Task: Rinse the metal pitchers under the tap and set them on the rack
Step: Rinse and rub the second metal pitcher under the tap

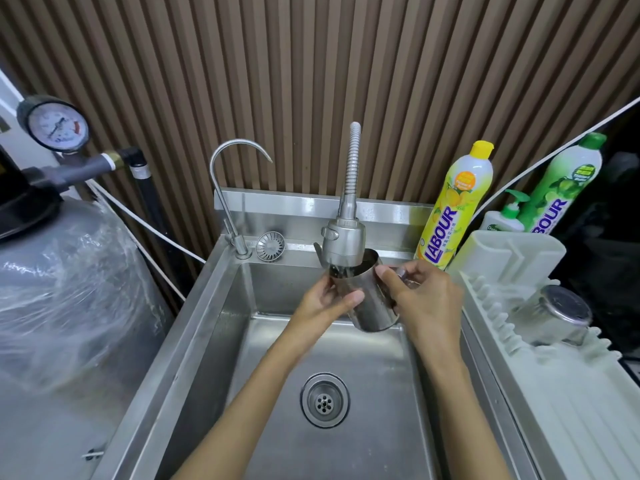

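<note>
Where the water falls: from the spray-head tap (344, 242) straight into the open mouth of a metal pitcher (372, 308), whose rim sits just under the head
Pitcher position: held in the air over the basin of the steel sink (221, 306), tilted, mouth up towards the tap and base nearer the camera, clear of the sink floor
Left hand (322, 303): grips the pitcher's left side, thumb laid across the front of the body, fingers wrapped behind near the rim
Right hand (422, 296): grips the pitcher's right side, thumb at the rim, fingers curled where a bit of the metal handle shows
Dish rack (540, 375): pale plastic, on the counter just right of the sink
Second pitcher (554, 315): on the rack, upside down, base facing up
Drain (324, 400): in the sink floor, below the arms
Back ledge: a slim gooseneck tap (225, 174) at the left, a loose sink strainer (270, 246) beside it
Bottles: a yellow dish-soap bottle (453, 209) behind the sink's right corner; a green one (561, 188) and a small pump bottle (507, 216) behind the rack
Far left: a pressure gauge (55, 124) above a plastic-wrapped tank (62, 289)
</note>
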`<control>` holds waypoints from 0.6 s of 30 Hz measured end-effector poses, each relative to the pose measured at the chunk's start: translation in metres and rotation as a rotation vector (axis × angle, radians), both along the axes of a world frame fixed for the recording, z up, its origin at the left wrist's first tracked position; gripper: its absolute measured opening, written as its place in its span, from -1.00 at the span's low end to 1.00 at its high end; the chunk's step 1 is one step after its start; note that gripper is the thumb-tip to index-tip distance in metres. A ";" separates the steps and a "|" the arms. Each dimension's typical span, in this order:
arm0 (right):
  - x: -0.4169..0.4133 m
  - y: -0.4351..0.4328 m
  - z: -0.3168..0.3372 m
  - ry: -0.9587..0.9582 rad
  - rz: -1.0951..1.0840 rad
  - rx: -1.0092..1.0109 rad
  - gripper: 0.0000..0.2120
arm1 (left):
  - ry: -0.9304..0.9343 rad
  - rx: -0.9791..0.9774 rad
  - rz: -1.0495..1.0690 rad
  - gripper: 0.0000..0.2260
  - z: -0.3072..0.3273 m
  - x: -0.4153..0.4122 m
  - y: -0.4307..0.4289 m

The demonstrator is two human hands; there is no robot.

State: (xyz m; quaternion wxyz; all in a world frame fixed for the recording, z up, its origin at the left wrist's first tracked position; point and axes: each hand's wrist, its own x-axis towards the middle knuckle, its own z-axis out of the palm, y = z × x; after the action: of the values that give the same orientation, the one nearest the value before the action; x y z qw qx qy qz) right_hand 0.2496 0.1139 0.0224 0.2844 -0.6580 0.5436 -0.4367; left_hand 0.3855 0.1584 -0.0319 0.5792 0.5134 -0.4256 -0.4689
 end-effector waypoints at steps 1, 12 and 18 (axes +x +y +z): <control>-0.001 -0.002 0.000 -0.009 0.003 0.033 -0.73 | -0.008 0.025 -0.011 -0.56 0.003 0.004 0.000; 0.014 0.003 -0.017 -0.620 0.201 0.550 -0.79 | -0.735 0.018 0.273 -0.33 0.037 0.022 0.018; 0.030 0.016 -0.028 -0.915 0.102 0.396 -0.75 | -0.541 -0.027 0.302 -0.18 -0.004 0.004 0.003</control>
State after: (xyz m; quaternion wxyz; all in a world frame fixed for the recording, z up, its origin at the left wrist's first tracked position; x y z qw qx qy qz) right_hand 0.2799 0.1303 -0.0053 0.6340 -0.3582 0.4027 -0.5546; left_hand 0.3894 0.1610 -0.0355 0.5149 0.6692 -0.4893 -0.2183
